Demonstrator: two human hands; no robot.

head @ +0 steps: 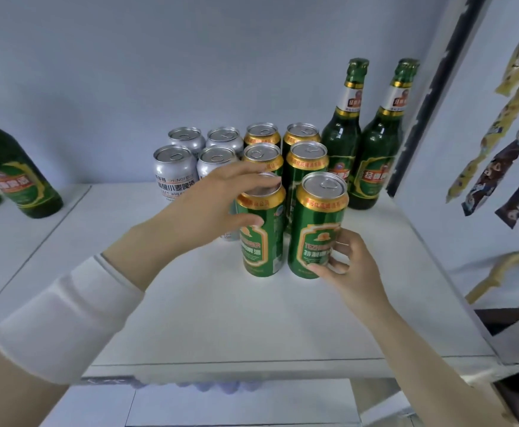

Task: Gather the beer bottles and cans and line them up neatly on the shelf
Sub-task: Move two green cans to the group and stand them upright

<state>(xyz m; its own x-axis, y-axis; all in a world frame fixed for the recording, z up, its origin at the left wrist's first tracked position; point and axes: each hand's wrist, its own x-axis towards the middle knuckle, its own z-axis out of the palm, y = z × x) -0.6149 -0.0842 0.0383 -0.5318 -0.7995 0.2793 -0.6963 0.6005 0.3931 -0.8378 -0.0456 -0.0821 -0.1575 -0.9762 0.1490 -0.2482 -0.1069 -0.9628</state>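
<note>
Curling our left hand (pixel 218 204) over the left can (pixel 262 241) at its gold rim, we grip the glossy green right can (pixel 315 223) low with our right hand (pixel 352 268), both upright just left of the glass bottles (pixel 341 140).

A pale blue-grey wall (pixel 190 72) fills the background. To the right, a dark upright post (pixel 437 97) with a chipped edge slants down from the top of the view beside a white side panel (pixel 437 235). Strips of snack packets hang across the panel's upper right part. Two strips of yellow packets (pixel 484 141) hang nearer the post, and two strips of dark blue-and-brown packets (pixel 498 161) hang just beside them toward the panel's right edge. Below the strips, a curved pale yellow bar (pixel 517 254) arcs across the panel's lower part; what it belongs to cannot be told. A dark shape (pixel 504 322) sits under it, near the panel's lower right corner.
</note>
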